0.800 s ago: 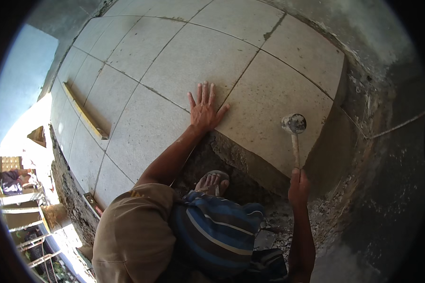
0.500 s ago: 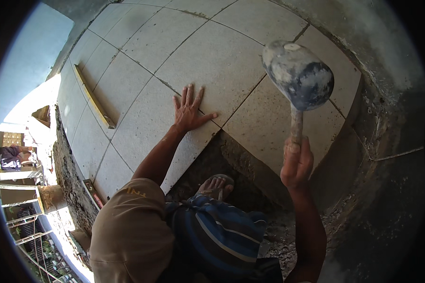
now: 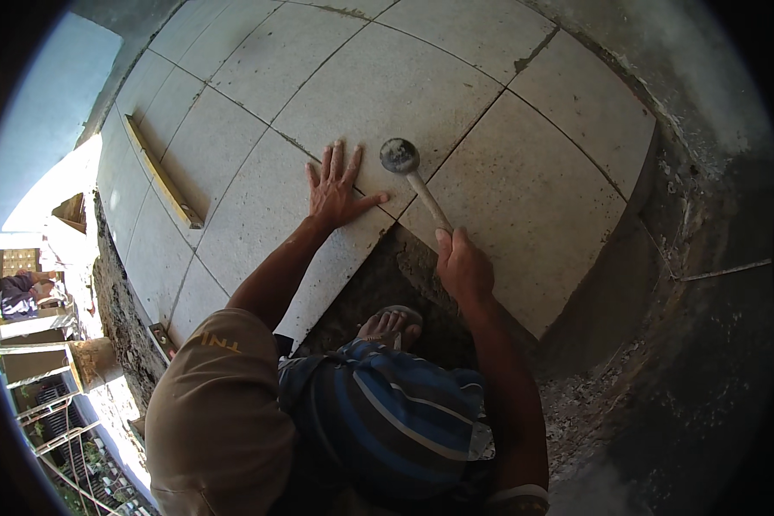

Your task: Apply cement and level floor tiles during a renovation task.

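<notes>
My left hand [image 3: 334,193] lies spread on a pale square floor tile [image 3: 262,228], close to where grout lines cross. Just right of its fingertips is the black, white-smeared head of a mallet [image 3: 399,156], low over the tiles; whether it touches them I cannot tell. My right hand [image 3: 463,267] grips the mallet's pale handle. Below that handle, another tile [image 3: 533,206] borders a gap of dark, rough bedding [image 3: 344,292]. My sandalled foot [image 3: 390,328] stands in this gap.
A yellow straightedge [image 3: 159,168] lies on the tiles at left, with a level [image 3: 159,335] farther down near the rough edge. A pale cord [image 3: 722,269] runs across the dark right side. Railings [image 3: 39,378] and sunlit clutter are beyond the left edge.
The mallet has swung from the right, up close to the camera, down and leftward beside my left hand. My left hand has shifted leftward since the earliest frame, still spread on the tiles.
</notes>
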Demonstrator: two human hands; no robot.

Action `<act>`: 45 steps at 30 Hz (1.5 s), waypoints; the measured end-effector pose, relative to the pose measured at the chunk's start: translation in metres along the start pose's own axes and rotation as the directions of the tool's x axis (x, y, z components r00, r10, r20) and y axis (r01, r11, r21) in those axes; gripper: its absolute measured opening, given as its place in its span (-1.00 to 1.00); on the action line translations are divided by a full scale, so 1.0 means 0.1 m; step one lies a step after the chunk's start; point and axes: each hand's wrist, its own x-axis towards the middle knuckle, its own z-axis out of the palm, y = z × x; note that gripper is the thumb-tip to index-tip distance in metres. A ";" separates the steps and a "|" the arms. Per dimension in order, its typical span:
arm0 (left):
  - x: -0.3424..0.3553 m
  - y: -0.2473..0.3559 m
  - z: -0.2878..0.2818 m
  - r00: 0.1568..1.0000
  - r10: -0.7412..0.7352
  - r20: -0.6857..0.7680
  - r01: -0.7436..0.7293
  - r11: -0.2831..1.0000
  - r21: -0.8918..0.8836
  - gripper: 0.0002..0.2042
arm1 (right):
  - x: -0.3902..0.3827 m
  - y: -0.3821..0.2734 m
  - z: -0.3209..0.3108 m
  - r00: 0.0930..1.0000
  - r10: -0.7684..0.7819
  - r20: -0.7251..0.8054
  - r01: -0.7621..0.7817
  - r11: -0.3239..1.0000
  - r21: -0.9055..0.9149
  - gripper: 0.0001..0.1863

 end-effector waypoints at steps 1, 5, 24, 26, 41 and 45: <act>0.00 0.01 -0.01 1.000 0.002 -0.006 -0.002 1.000 -0.001 0.20 | 0.00 0.02 0.00 0.986 0.128 0.105 -0.113 0.984 -0.136 -0.59; 0.00 0.03 -0.05 1.000 -0.006 -0.009 0.006 1.000 0.012 0.20 | -0.10 -0.01 0.01 0.999 0.034 -0.041 -0.033 0.999 0.034 -0.54; -1.22 -0.58 0.05 0.981 -0.180 -0.075 0.185 0.981 0.066 -0.14 | -1.03 -0.35 0.19 0.954 -0.110 0.280 0.103 0.994 0.037 -0.68; -1.19 -0.57 0.07 0.972 -0.230 -0.054 0.234 0.968 0.087 -0.14 | -1.10 -0.46 0.18 0.950 -0.162 0.268 0.117 0.977 0.176 -0.66; -1.21 -0.61 0.12 0.974 -0.210 -0.090 0.219 0.969 0.111 -0.10 | -1.02 -0.32 0.33 0.970 -0.101 0.223 0.085 0.993 0.080 -0.62; -1.19 -0.48 -0.04 0.960 -0.280 -0.013 0.280 0.956 0.085 -0.13 | -1.11 -0.64 0.08 0.967 -0.221 0.127 0.140 0.876 0.461 -0.62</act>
